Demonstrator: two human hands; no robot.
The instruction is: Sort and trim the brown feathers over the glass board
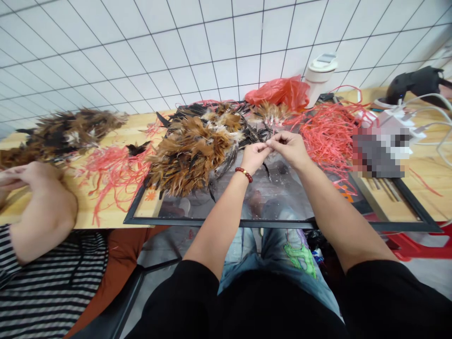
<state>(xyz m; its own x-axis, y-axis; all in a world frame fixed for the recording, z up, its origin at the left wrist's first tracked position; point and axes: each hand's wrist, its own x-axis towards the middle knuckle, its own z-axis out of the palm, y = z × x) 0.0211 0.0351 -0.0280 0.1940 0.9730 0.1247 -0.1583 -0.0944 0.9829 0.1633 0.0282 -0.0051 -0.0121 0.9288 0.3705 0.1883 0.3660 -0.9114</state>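
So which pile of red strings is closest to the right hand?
The thick heap just beside the right hand. The looser pile is farther off, left of the middle feather pile.

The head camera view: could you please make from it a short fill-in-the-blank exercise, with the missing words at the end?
1. The beaded bracelet is worn on the ____ wrist.
2. The left hand and right hand are close together above a panel with a ____ frame.
3. Brown feathers lie on the left hand's side, while the big tangle of red strips lies on the ____ hand's side.
4. The neighbouring person's shirt is patterned with ____.

Missing words: left; black; right; stripes.
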